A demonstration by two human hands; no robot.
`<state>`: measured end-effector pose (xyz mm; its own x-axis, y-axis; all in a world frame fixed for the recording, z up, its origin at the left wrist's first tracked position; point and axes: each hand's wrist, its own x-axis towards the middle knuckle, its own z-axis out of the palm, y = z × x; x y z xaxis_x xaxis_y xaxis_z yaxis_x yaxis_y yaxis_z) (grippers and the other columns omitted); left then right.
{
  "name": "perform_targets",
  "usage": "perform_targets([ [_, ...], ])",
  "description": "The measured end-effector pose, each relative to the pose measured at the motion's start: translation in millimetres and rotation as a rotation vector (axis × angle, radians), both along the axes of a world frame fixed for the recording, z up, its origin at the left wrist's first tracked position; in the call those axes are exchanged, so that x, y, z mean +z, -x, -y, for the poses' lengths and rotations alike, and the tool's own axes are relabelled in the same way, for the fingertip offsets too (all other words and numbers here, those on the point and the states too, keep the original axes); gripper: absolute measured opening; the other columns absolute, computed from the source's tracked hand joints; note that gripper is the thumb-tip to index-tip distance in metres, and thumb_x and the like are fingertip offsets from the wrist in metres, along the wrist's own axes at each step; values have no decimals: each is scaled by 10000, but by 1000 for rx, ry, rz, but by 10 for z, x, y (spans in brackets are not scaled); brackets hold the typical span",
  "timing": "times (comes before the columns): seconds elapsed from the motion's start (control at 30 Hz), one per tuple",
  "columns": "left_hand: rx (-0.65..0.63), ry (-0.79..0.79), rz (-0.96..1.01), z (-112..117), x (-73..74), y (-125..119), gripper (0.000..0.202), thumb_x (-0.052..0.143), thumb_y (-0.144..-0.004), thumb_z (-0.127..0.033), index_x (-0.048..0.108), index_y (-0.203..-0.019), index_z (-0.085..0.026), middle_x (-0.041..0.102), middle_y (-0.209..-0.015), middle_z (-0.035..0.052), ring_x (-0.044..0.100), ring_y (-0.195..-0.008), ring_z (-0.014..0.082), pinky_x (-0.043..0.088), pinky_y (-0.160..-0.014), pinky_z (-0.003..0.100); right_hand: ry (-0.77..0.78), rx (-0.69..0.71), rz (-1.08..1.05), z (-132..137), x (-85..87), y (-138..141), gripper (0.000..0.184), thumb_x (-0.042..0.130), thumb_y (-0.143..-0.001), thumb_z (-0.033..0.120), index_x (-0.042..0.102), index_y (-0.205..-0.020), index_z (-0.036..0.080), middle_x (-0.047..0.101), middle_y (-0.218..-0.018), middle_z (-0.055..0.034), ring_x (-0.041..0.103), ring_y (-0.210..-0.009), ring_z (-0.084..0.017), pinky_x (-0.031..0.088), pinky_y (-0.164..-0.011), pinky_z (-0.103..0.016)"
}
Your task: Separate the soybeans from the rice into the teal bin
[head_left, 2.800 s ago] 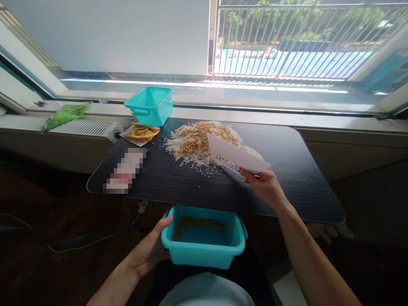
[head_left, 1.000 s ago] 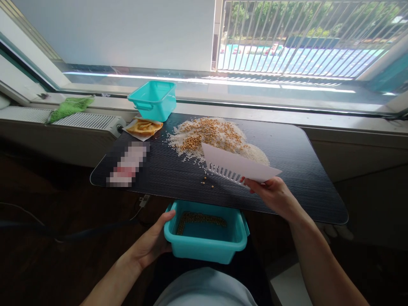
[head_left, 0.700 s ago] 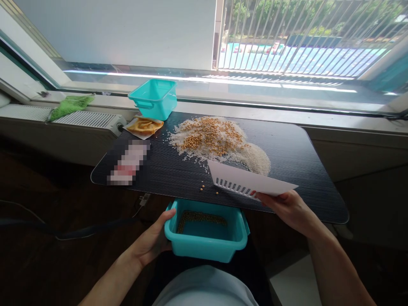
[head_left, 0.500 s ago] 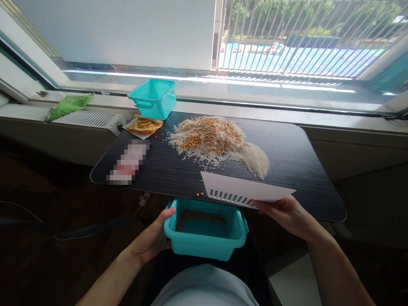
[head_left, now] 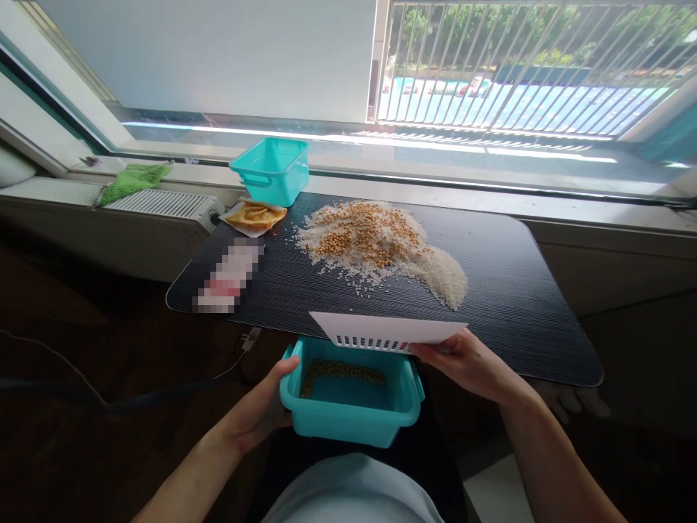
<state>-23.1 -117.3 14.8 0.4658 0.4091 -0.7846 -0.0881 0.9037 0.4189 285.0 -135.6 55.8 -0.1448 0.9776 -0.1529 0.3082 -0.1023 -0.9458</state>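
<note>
My left hand (head_left: 266, 403) is closed on the left side of a turquoise plastic bin (head_left: 351, 421), its thumb over the rim. The bin sits below the table's front edge, with small round beans or peas (head_left: 348, 372) along its bottom. My right hand (head_left: 468, 363) grips the right end of a thin white sheet (head_left: 375, 327) with a row of slots along its lower edge. That sheet stands tilted at the table edge, over the bin's far rim. Beyond it, a pile of white rice (head_left: 443, 276) mixed with yellow peas (head_left: 375, 232) lies on the black table (head_left: 506, 290).
Another turquoise bin (head_left: 280, 174) stands at the table's back left, by the window sill. In front of it lies a folded yellow cloth (head_left: 255, 216) on white paper. A blurred-out flat item (head_left: 231, 276) is at the left. A green cloth (head_left: 133, 181) rests on the radiator (head_left: 168, 203).
My right hand has brought the white sheet left and nearer me, over the bin's far rim. Two loose peas at the table edge no longer show. The left hand keeps its hold.
</note>
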Motion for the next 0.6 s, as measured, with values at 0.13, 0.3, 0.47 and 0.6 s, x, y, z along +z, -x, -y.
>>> perform_targets([
  [0.13, 20, -4, -17, -7, -8, -13, 711, 540, -803, -581, 430, -1399, -210, 654, -1259, 117, 566, -1190, 329, 473, -915, 431, -122, -247, 95, -59, -48, -116, 341, 674, -746, 464, 767, -897, 173, 755, -815, -53, 679, -726, -233, 582, -646, -335],
  [0.3, 48, 13, -34, -4, 30, -34, 721, 546, -806, -565, 396, -1421, -220, 653, -1257, 117, 559, -1196, 332, 468, -926, 447, -172, -579, 230, -277, -138, -283, 335, 670, -711, 448, 757, -781, 132, 724, -714, -64, 648, -654, -220, 534, -585, -317],
  [0.47, 40, 15, -26, -2, 35, -36, 709, 517, -827, -562, 376, -1428, -213, 631, -1283, 130, 548, -1204, 340, 480, -909, 452, -188, -611, 273, -418, -104, -337, 334, 675, -695, 459, 753, -731, 137, 675, -601, -41, 608, -585, -197, 474, -527, -285],
  [0.6, 33, 14, -35, -12, 7, -35, 721, 526, -818, -573, 370, -1427, -219, 618, -1301, 128, 540, -1212, 344, 481, -911, 456, -200, -570, 256, -470, -175, -372, 371, 669, -712, 472, 757, -829, 132, 708, -709, -49, 627, -645, -200, 494, -591, -296],
])
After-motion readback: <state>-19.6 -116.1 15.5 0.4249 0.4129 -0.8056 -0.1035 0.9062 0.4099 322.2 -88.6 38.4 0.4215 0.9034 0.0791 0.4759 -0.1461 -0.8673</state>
